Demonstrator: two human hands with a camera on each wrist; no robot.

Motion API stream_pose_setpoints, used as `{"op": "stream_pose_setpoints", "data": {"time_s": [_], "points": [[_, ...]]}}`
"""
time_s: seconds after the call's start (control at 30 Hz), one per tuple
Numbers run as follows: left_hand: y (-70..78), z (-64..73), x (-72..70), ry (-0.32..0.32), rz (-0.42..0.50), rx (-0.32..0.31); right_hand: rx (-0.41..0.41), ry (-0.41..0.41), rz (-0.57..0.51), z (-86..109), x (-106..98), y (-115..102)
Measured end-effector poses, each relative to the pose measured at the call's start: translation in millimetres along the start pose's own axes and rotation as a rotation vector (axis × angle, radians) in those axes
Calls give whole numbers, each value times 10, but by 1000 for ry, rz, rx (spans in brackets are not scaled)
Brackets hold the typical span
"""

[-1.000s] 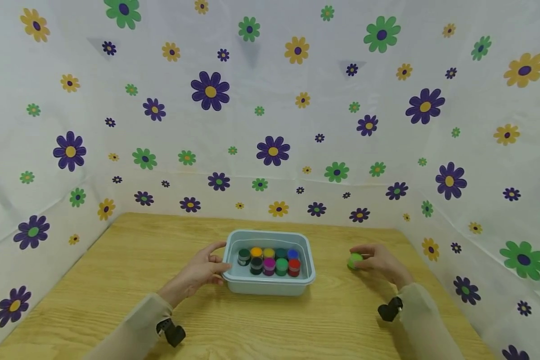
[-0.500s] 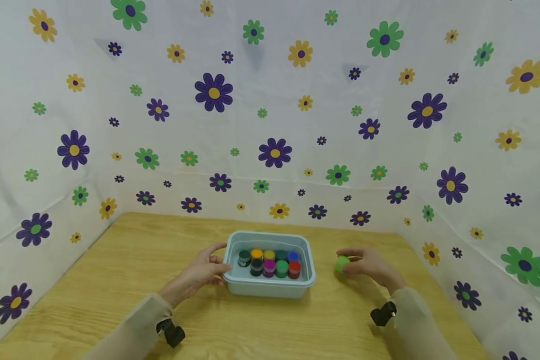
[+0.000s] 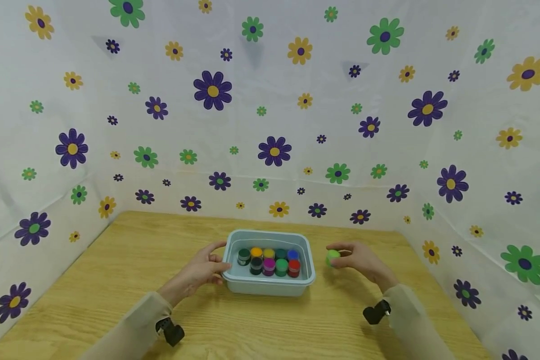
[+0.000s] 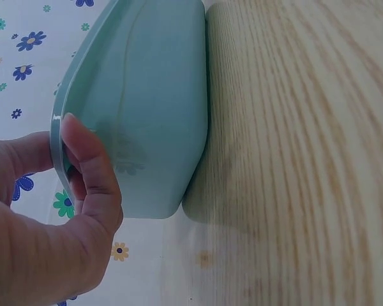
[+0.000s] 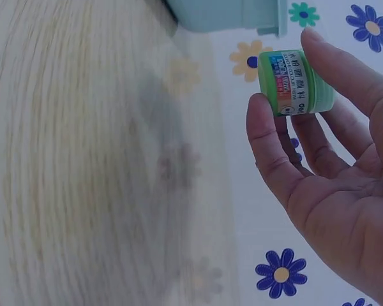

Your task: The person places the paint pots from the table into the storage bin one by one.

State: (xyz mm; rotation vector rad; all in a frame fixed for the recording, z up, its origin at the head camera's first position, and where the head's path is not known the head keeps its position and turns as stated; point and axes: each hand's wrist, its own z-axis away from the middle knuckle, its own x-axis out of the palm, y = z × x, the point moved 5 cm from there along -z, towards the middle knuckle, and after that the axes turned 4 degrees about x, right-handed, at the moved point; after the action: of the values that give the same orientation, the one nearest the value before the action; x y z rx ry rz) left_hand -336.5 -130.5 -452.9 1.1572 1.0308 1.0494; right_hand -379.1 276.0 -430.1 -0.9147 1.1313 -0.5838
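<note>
My left hand (image 3: pixel 199 275) grips the left rim of a pale blue plastic tub (image 3: pixel 270 288), with the thumb and fingers on either side of the rim in the left wrist view. Several small paint jars stand inside in two rows, among them a purple jar (image 3: pixel 269 266), a red jar (image 3: pixel 294 268) and an orange jar (image 3: pixel 256 252). Off the tub's right side, my right hand (image 3: pixel 362 262) pinches a light green paint jar (image 3: pixel 332 257) between thumb and fingers. Its printed label faces the camera in the right wrist view, and the jar is held above the table.
The tub rests on a wood-grain table (image 3: pixel 270 325). A white cloth with printed flowers (image 3: pixel 274 100) hangs behind the table and along both sides. Each wrist carries a small black camera, such as the left wrist's camera (image 3: pixel 171 332).
My right hand has moved left with the light green jar, from farther right on the table to nearer the tub. My left hand and the tub have stayed put.
</note>
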Motion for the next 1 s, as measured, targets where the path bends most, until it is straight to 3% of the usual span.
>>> {"op": "stream_pose_setpoints", "data": {"time_s": [0.57, 1.0], "points": [[19, 14, -6, 1, -21, -1, -40, -25, -116, -48, 211, -424], [32, 30, -6, -15, -37, 9, -99, -74, -154, -140, 584, -721]]}}
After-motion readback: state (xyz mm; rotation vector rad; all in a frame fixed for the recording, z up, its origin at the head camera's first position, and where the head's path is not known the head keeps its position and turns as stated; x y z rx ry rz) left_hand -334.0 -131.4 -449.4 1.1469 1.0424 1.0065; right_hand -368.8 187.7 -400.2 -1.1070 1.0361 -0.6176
